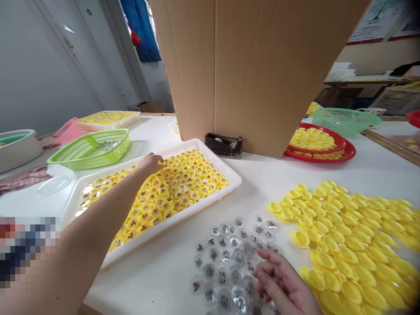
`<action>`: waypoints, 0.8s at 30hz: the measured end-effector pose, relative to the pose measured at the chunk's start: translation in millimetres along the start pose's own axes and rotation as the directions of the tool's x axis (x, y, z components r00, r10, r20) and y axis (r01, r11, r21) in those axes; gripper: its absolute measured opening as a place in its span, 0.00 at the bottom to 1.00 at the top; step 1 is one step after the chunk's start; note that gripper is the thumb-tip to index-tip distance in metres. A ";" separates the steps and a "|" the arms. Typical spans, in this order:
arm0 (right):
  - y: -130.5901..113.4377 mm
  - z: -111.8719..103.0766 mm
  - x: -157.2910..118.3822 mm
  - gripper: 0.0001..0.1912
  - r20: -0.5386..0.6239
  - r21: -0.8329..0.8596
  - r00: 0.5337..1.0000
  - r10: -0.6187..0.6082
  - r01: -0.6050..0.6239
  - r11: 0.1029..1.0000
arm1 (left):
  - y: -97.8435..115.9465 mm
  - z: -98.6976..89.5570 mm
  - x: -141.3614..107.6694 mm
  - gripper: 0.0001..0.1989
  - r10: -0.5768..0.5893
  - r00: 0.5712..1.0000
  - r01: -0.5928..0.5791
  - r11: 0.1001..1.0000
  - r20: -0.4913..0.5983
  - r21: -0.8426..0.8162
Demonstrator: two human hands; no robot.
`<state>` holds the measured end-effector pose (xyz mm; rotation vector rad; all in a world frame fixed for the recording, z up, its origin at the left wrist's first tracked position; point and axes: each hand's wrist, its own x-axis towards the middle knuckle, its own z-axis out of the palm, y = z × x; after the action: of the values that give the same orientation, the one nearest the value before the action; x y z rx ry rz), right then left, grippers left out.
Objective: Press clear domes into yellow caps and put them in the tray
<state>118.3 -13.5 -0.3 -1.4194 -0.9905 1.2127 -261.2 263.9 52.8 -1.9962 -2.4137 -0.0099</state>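
Note:
My left hand [150,164] reaches over the white tray [226,192], fingers bent down at the yellow round pieces [167,192] that fill it. The fingertips are closed together, and what they hold, if anything, is hidden. Each piece in the tray has a small dark printed figure under a clear cover. Low in the view, my right hand [284,282] hovers at the edge of the loose clear domes [226,256], fingers loosely curled and apart, with nothing visible in them. Those domes carry small dark prints. To its right, yellow cup-shaped pieces [348,245] are spread over the white table [157,280].
A tall cardboard box [246,78] stands behind the tray, a black tape dispenser [223,145] at its foot. Red plates [349,148] of yellow pieces and a green basket [344,120] sit back right. A lime basket [88,159] and another filled tray [108,118] stand left.

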 end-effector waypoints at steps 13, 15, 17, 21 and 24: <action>-34.2 -74.3 51.8 0.10 0.115 -0.925 0.924 -0.365 0.233 0.299 | 41.7 -42.0 -79.7 0.23 0.150 0.969 -0.181 0.972 -0.199 -0.148; -44.5 -83.1 64.2 0.09 0.130 -0.982 0.956 -0.264 0.161 0.099 | 67.4 -49.4 -122.7 0.19 0.221 0.924 -0.311 0.908 -0.311 -0.279; -49.0 -88.0 73.1 0.07 0.140 -0.989 0.972 -0.189 0.145 0.010 | 91.5 -48.1 -168.0 0.17 0.311 0.886 -0.437 0.808 -0.344 -0.396; -45.1 -90.7 82.5 0.05 0.144 -0.989 0.980 -0.136 0.146 0.009 | 127.7 -22.1 -234.9 0.14 0.419 0.875 -0.468 0.601 -0.244 -0.648; -45.5 -88.4 80.8 0.07 0.144 -0.988 0.981 -0.129 0.151 0.042 | 148.0 1.2 -257.2 0.13 0.384 0.921 -0.281 0.532 -0.068 -0.799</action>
<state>219.6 58.3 31.2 -2.2487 -2.1921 0.1195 -67.6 39.0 48.6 -2.8339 -2.2111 -1.2347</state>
